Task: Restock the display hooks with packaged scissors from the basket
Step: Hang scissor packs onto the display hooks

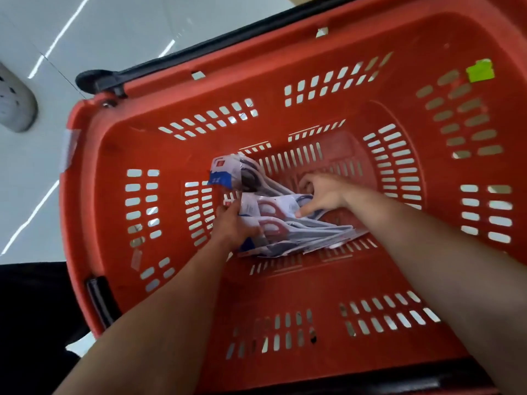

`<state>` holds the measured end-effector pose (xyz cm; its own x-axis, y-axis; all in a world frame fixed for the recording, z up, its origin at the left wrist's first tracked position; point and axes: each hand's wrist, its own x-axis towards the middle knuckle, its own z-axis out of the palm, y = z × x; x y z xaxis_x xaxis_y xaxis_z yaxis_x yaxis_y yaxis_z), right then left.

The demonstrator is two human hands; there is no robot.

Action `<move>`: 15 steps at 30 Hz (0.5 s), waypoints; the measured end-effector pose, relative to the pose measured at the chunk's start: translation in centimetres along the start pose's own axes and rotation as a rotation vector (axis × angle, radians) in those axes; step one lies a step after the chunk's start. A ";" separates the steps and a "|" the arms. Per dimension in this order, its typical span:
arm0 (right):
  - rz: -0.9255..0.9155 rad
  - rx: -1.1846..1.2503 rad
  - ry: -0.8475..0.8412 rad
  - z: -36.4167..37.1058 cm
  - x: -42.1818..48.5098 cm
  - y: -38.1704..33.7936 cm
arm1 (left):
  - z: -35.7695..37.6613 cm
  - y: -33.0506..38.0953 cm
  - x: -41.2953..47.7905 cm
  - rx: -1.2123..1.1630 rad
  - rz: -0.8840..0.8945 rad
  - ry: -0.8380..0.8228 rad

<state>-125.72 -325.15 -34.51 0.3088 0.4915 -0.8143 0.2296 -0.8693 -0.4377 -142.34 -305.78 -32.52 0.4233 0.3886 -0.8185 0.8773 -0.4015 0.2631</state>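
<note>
Nearest to us, our two bare forearms reach down over the near wall of the red basket (285,283), whose sides and bottom are pierced with rows of slots. On its left rim sits a black clip (97,295).

At the bottom of the basket our left hand (232,228) grips the left end of a pile of packs (285,223), fingers curled round the card edges. The packs lie flat and fanned across the slotted bottom. Red handles and grey blades show through the clear fronts, and a dark blue pair shows at the near edge.

Our right hand (325,195) is on the far right part of the same pile. Its thumb presses on a top pack while its fingers curl over the far side, so it too holds the packs. Just beyond the left hand, one more blue-and-white pack (225,171) leans up towards the far left corner, touching the pile.

Further off, a green sticker (480,70) clings to the right wall. A black handle (94,78) runs along the far rim. Past it lies a glossy pale floor (85,24), and at the left edge is a grey shoe (15,101) with holes.
</note>
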 end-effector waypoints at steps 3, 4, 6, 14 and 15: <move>-0.011 0.009 -0.065 1.3 -0.3 -0.5 | 0.3 -0.2 -0.4 -0.073 0.016 0.011; -0.017 -0.029 -0.074 1.7 -0.4 -0.8 | 0.3 -0.2 -0.4 -0.108 0.030 0.013; -0.032 -0.118 -0.069 2.6 -0.4 -1.4 | 0.3 -0.3 -0.4 -0.172 0.037 0.029; -0.034 -0.089 0.047 4.1 -0.3 -2.3 | 0.0 0.4 -0.3 -0.254 -0.020 0.088; -0.031 -0.050 0.056 4.3 -0.2 -2.4 | -0.1 0.6 -0.2 -0.277 -0.010 0.116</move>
<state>-130.26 -323.39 -34.91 0.3519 0.5217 -0.7772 0.2852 -0.8506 -0.4418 -141.85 -306.00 -32.15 0.4232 0.4897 -0.7623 0.9032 -0.1619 0.3974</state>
